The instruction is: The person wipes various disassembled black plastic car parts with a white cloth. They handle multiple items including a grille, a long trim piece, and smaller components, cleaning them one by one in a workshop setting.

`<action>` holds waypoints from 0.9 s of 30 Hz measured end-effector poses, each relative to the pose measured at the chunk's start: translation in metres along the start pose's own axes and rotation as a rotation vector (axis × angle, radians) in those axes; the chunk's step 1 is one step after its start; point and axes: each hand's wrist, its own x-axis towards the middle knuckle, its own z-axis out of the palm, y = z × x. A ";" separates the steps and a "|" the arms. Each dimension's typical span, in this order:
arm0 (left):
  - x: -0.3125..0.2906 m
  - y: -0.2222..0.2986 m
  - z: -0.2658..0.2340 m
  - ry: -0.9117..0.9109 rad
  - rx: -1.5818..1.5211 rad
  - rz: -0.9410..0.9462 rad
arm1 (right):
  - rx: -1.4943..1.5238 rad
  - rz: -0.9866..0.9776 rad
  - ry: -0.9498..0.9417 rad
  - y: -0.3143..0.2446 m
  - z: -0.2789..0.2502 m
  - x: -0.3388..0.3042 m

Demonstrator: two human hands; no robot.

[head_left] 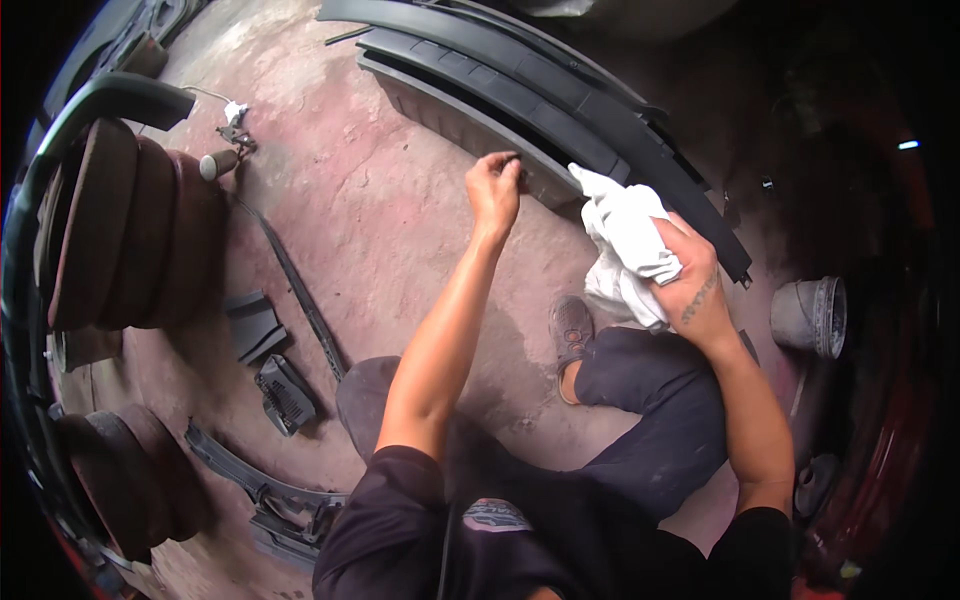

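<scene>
A bunched white cloth [630, 235] is gripped in my right hand [695, 280], fingers wrapped into its folds. My left hand [493, 197] is closed in a pinch at the near edge of a long dark grey plastic car part [460, 110]. A dark bit shows at its fingertips; whether that is a small piece or the part's edge I cannot tell. The long part lies on the floor ahead of me, with an open slot along its length. Right behind it curves a black bumper-like trim [500, 45], its right end reaching down past the cloth.
Stacked tyre-like rounds [135, 230] stand at the left. Black plastic pieces [285, 395], a long dark strip [300, 295] and a slatted trim [250, 475] lie on the stained concrete floor [340, 130]. A spray-gun-like tool [220, 163] lies farther off. At the right is a bucket [810, 315].
</scene>
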 end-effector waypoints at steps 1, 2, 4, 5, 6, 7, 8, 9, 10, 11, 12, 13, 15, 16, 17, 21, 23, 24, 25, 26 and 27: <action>0.027 -0.001 0.003 0.046 -0.119 -0.017 | -0.030 0.010 0.039 -0.004 0.001 -0.003; 0.050 -0.005 0.009 0.087 -0.239 -0.041 | -0.003 -0.002 0.079 -0.006 0.000 -0.005; 0.077 -0.004 0.024 0.160 -0.312 -0.128 | 0.048 -0.009 0.168 -0.007 -0.004 -0.012; 0.082 -0.006 0.028 0.162 -0.247 -0.157 | -0.015 -0.033 0.172 -0.014 -0.008 -0.014; 0.088 -0.019 0.027 0.167 -0.103 -0.095 | -0.042 -0.030 0.173 -0.014 -0.008 -0.016; 0.093 -0.032 0.025 0.171 0.041 -0.031 | -0.069 -0.027 0.174 -0.014 -0.008 -0.019; 0.098 -0.044 0.021 0.180 0.186 0.034 | -0.093 -0.027 0.173 -0.014 -0.007 -0.021; 0.095 -0.045 0.025 0.173 0.231 0.064 | -0.102 -0.005 0.160 -0.015 -0.010 -0.025; 0.092 -0.046 0.028 0.171 0.277 0.095 | -0.108 0.015 0.145 -0.017 -0.012 -0.027; 0.090 -0.047 0.029 0.173 0.324 0.127 | -0.112 0.031 0.127 -0.019 -0.013 -0.029; 0.087 -0.042 0.030 0.141 0.407 0.193 | -0.112 0.001 0.156 -0.020 -0.013 -0.030; 0.084 -0.038 0.031 0.111 0.489 0.258 | -0.111 -0.031 0.185 -0.021 -0.011 -0.030; 0.078 -0.029 0.029 0.037 0.588 0.318 | -0.102 -0.046 0.200 -0.025 -0.011 -0.030; 0.075 -0.021 0.029 0.011 0.642 0.277 | -0.091 -0.022 0.190 -0.028 -0.013 -0.032; 0.072 -0.013 0.029 -0.016 0.696 0.235 | -0.082 0.002 0.179 -0.029 -0.014 -0.033; 0.068 -0.019 0.016 -0.123 0.805 0.333 | -0.101 -0.040 0.180 -0.033 -0.010 -0.032; 0.070 -0.025 0.014 -0.135 0.853 0.378 | -0.116 -0.058 0.167 -0.038 -0.008 -0.030; 0.068 -0.024 0.015 -0.143 0.884 0.389 | -0.120 -0.061 0.161 -0.039 -0.008 -0.030; 0.065 -0.024 0.016 -0.151 0.915 0.400 | -0.125 -0.064 0.155 -0.039 -0.007 -0.029; 0.063 -0.023 0.017 -0.160 0.947 0.410 | -0.129 -0.067 0.150 -0.040 -0.007 -0.028; 0.065 -0.026 0.013 -0.173 0.952 0.452 | -0.125 -0.059 0.131 -0.042 -0.005 -0.027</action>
